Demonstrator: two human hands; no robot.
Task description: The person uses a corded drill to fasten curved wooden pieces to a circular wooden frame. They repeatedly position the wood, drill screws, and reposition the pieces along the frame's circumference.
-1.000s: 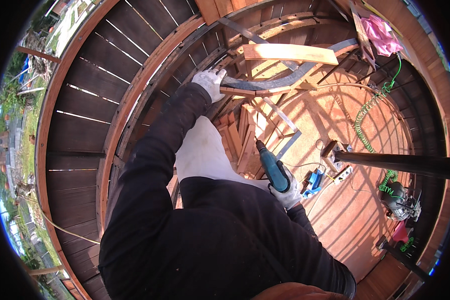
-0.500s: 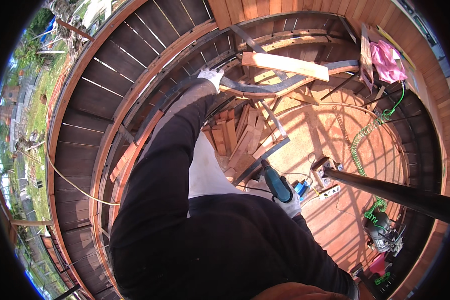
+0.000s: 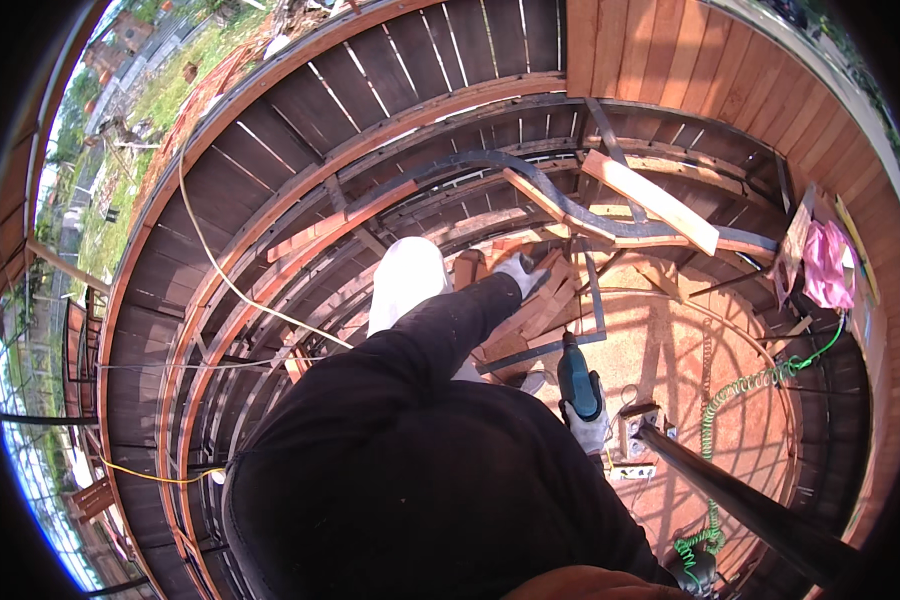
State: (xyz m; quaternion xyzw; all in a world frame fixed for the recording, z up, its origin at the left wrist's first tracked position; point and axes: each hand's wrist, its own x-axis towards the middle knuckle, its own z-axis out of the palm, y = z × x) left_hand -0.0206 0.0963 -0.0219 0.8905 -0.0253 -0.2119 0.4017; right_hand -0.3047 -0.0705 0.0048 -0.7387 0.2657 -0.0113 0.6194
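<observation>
My left hand, in a white glove, reaches down over a pile of cut wood pieces. Its fingers look apart, with no piece clearly held in them. Gripped in my gloved right hand is a teal and black power drill, its narrow front end pointing away from me. Beyond the left hand runs a curved dark metal rail with wooden strips along it. A loose pale board lies across the rail at the right.
A dark post slants in from the lower right, near a power strip. A coiled green hose runs over the floor toward a pink bag. Curved slatted walls surround me, and a thin cord hangs at the left.
My left hand has left the curved rail and moved down to the wood pile. The drill stays in my right hand, now pointing more straight ahead. The view has turned left.
</observation>
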